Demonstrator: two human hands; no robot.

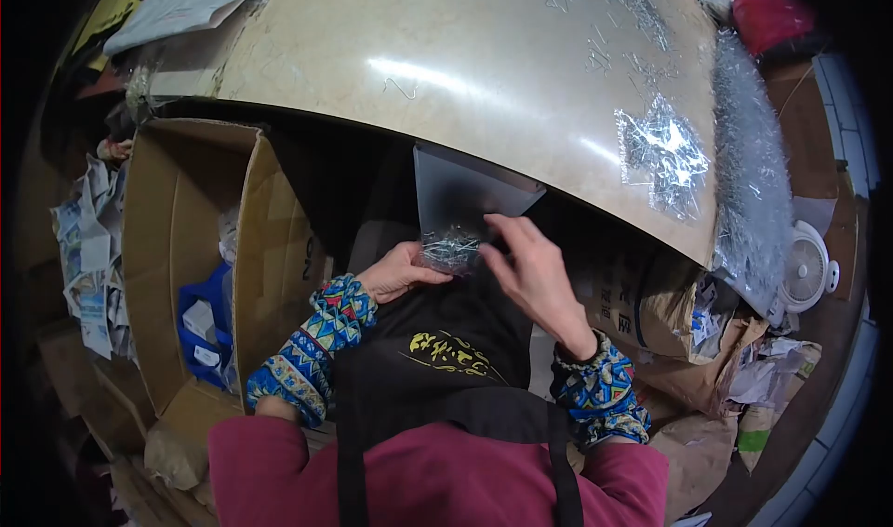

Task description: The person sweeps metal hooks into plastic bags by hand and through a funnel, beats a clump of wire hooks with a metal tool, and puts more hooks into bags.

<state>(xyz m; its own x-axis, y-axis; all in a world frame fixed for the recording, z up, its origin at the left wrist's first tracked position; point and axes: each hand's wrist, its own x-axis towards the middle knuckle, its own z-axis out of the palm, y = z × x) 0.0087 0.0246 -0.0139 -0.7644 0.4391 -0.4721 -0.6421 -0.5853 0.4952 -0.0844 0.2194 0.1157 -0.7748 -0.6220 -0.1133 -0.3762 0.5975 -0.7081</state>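
A translucent plastic bag (458, 192) hangs just in front of the table edge, its wide mouth toward the table. Several thin silver wire hooks (453, 248) lie bunched in its lower end. My left hand (402, 271) grips the bag's lower left side, thumb in front and the other fingers partly hidden behind. At the bag's right side is my right hand (532, 271), fingers bent and thumb apart from the index finger. Whether its fingertips touch the bag I cannot tell.
Loose wire hooks (600, 57) lie scattered on the table (316, 39), beside a shiny pile (665, 150) and a long heap of wire (752, 169) at the right. A cardboard box (191, 248) holding a blue basket (205, 327) stands left. A white fan (806, 266) stands far right.
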